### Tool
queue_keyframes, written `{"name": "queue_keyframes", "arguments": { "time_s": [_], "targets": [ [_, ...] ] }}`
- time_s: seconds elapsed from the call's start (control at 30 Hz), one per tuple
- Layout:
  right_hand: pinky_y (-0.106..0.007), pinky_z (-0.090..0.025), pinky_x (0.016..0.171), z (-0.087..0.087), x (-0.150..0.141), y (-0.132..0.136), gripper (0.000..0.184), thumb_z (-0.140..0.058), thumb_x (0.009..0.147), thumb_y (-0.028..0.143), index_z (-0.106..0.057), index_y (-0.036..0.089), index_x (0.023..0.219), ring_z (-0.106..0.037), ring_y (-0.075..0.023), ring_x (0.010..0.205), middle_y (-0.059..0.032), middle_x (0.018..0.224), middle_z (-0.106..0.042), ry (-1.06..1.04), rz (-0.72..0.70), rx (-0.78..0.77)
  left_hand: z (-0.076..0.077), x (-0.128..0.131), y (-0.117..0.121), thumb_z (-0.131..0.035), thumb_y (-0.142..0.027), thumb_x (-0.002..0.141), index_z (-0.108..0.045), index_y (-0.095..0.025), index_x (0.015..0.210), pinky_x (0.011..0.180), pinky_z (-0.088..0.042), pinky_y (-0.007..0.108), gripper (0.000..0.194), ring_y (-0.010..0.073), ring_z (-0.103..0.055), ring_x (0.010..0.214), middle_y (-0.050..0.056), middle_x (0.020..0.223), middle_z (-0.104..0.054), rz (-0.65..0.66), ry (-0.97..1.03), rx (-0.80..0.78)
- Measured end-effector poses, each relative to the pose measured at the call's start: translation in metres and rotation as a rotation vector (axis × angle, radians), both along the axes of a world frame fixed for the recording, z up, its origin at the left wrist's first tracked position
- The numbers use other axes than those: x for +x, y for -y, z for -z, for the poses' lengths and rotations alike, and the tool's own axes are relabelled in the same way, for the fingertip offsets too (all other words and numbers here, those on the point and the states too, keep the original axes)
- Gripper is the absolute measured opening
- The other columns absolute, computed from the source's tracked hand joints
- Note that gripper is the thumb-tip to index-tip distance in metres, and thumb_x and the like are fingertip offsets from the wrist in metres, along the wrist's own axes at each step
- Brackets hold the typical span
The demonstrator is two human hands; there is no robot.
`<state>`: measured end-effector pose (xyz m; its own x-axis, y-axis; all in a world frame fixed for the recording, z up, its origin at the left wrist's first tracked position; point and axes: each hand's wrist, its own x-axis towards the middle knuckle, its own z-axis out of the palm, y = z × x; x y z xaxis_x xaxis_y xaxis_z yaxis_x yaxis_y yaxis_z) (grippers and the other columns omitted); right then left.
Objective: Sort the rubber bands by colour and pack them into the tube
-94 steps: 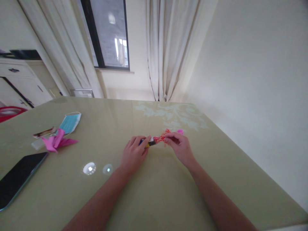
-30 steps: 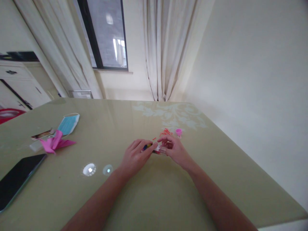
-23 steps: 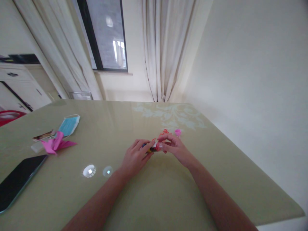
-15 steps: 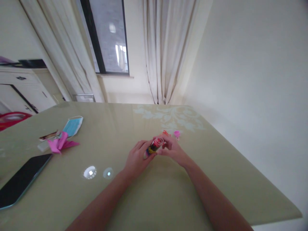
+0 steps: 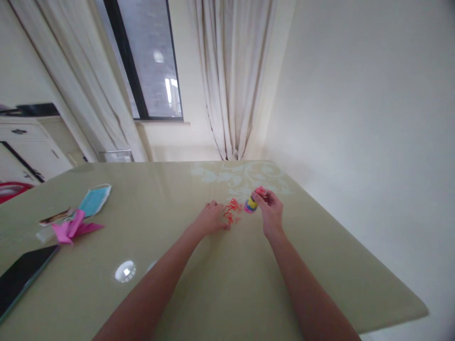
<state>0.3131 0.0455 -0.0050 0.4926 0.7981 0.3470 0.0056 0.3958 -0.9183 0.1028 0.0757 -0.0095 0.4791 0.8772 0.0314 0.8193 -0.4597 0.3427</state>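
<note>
My right hand (image 5: 273,213) is closed around a small container (image 5: 250,204) banded in yellow, blue and pink. It is tilted just above the table, with red strands (image 5: 260,191) at its upper end by my fingertips. On the table between my hands lies a loose scatter of thin red strands (image 5: 232,205), perhaps rubber bands; they are too small to make out. Palm down beside this scatter, my left hand (image 5: 211,219) has its fingers apart and its thumb near the closest strands. I see nothing held in it.
A glossy green table (image 5: 227,293) spreads out before me. To the left lie a pink folded-paper crane (image 5: 75,228), a blue face mask (image 5: 94,201) and a dark phone (image 5: 24,274). A wall (image 5: 373,142) runs along the right side.
The container has passed from my left hand to my right and moved rightward. My left hand has let go and lowered to the table. More red strands show there; the pink cup-shaped piece is out of sight.
</note>
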Motion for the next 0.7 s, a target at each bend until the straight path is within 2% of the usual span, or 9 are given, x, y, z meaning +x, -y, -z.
{"name": "queue_keyframes", "arguments": {
  "time_s": [0.1,0.2,0.3,0.43,0.53,0.63,0.7],
  "targets": [
    [-0.031,-0.053,0.067,0.000,0.000,0.000,0.039,-0.086,0.070,0.049,-0.075,0.018,0.090,-0.062,-0.0173,0.071,-0.0031,0.082,-0.072,0.002,0.023,-0.011,0.002,0.010,-0.010,-0.086,-0.035,0.069,-0.074,-0.016,0.108,0.089,-0.053,0.036,0.045,0.0293,-0.068,0.102,0.013,0.109,-0.072,0.016,0.017,-0.037],
    [-0.031,-0.053,0.066,-0.001,-0.002,0.002,0.039,-0.086,0.071,0.050,-0.074,0.018,0.091,-0.063,-0.0175,0.071,-0.0037,0.083,-0.072,0.015,0.031,-0.024,0.003,0.013,-0.014,-0.080,-0.030,0.075,-0.076,-0.016,0.094,0.078,-0.051,0.032,0.024,0.0248,-0.069,0.089,0.010,0.097,-0.072,0.029,0.039,-0.065],
    [-0.030,-0.054,0.064,-0.004,-0.004,0.006,0.038,-0.085,0.073,0.051,-0.073,0.019,0.090,-0.062,-0.0172,0.070,-0.0039,0.083,-0.071,0.029,0.027,-0.029,0.004,0.015,-0.015,-0.074,-0.025,0.080,-0.075,-0.016,0.087,0.074,-0.049,0.030,0.011,0.0217,-0.068,0.082,0.007,0.087,-0.073,0.042,0.073,-0.077],
    [-0.030,-0.054,0.063,-0.005,-0.006,0.009,0.036,-0.082,0.077,0.052,-0.072,0.019,0.089,-0.062,-0.0171,0.069,-0.0038,0.081,-0.070,0.085,0.025,-0.045,0.006,0.017,-0.016,-0.071,-0.022,0.082,-0.074,-0.017,0.086,0.073,-0.049,0.028,0.007,0.0197,-0.068,0.081,0.005,0.085,-0.074,0.064,0.117,-0.083],
    [-0.030,-0.054,0.064,-0.004,-0.006,0.010,0.037,-0.083,0.076,0.051,-0.072,0.019,0.090,-0.063,-0.0169,0.069,-0.0034,0.081,-0.071,0.074,0.030,-0.043,0.009,0.017,-0.019,-0.075,-0.024,0.079,-0.075,-0.017,0.094,0.080,-0.051,0.030,0.017,0.0218,-0.069,0.087,0.007,0.092,-0.075,0.074,0.133,-0.074],
    [-0.031,-0.055,0.065,-0.004,-0.007,0.011,0.037,-0.086,0.073,0.049,-0.073,0.019,0.090,-0.063,-0.0162,0.069,-0.0030,0.082,-0.071,0.045,0.031,-0.046,0.013,0.016,-0.022,-0.079,-0.030,0.077,-0.071,-0.018,0.119,0.098,-0.049,0.038,0.044,0.0278,-0.066,0.110,0.012,0.117,-0.072,0.092,0.149,-0.023],
    [-0.031,-0.055,0.065,-0.004,-0.007,0.011,0.036,-0.086,0.073,0.048,-0.074,0.019,0.089,-0.062,-0.0158,0.068,-0.0030,0.082,-0.071,0.051,0.028,-0.052,0.015,0.016,-0.025,-0.078,-0.030,0.080,-0.066,-0.021,0.130,0.108,-0.044,0.041,0.052,0.0289,-0.061,0.122,0.012,0.130,-0.069,0.168,0.155,0.012]
  ]
}}
